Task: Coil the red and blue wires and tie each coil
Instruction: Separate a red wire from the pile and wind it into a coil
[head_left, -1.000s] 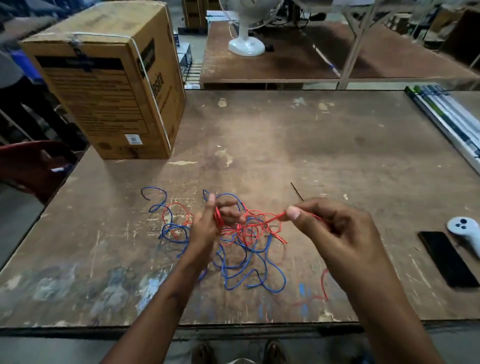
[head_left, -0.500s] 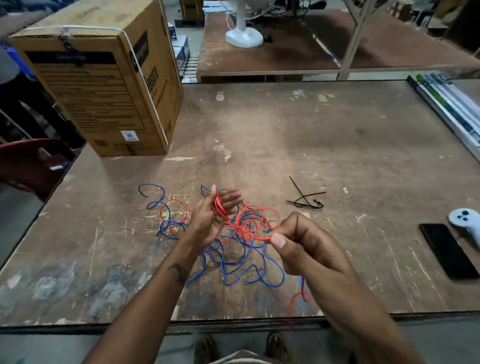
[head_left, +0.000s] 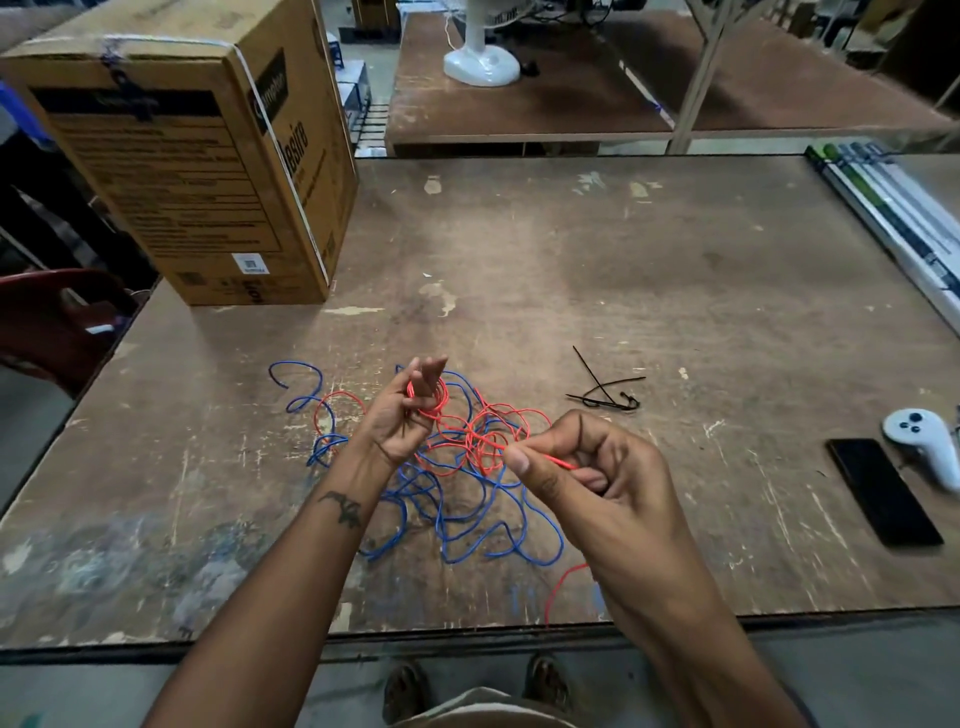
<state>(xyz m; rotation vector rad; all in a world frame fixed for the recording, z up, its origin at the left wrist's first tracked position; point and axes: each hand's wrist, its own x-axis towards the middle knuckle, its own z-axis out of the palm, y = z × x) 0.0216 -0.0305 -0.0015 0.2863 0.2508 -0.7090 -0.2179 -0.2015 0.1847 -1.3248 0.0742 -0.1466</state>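
A thin red wire (head_left: 488, 436) lies tangled with a blue wire (head_left: 467, 525) on the worn wooden table (head_left: 649, 291). My left hand (head_left: 405, 415) is raised palm up with several turns of red wire wound round its straight fingers. My right hand (head_left: 587, 467) pinches a stretch of the red wire between thumb and forefinger, just right of the tangle. The red wire's tail hangs down past the table's near edge under my right wrist. Most of the blue wire lies loose on the table below and left of my hands.
Black cable ties (head_left: 605, 392) lie right of the tangle. A black phone (head_left: 883, 491) and a white controller (head_left: 927, 447) sit near the right edge. A large cardboard box (head_left: 197, 156) stands at the back left. Long tubes (head_left: 898, 223) run along the far right.
My right hand drew back toward me along the red wire, then stayed near the tangle. My left hand turned palm up with more red turns round its fingers.
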